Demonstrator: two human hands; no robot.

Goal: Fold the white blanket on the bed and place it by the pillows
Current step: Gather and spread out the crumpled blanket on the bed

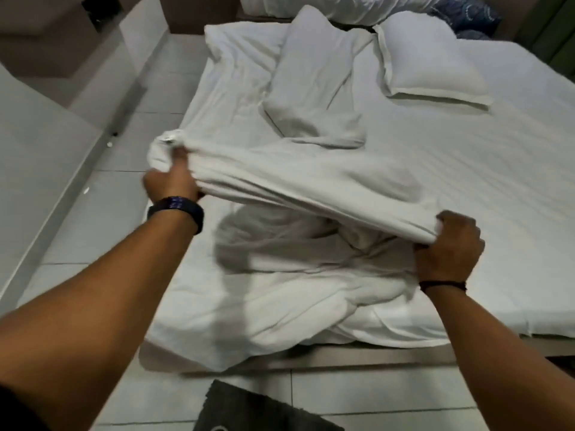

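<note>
Left hand (pixel 169 181): clenched on a bunched corner of the soft white fabric blanket (pixel 311 185), left of centre.
Right hand (pixel 451 244): fist closed on the blanket's near edge, lower right.
Blanket: raised taut between both hands; remainder crumpled on the white-sheeted bed (pixel 497 169).
Pillows (pixel 429 60): plump, white, upper frame.

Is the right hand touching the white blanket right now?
Touching. The head view shows the right hand closed around the stretched edge of the white blanket.
</note>
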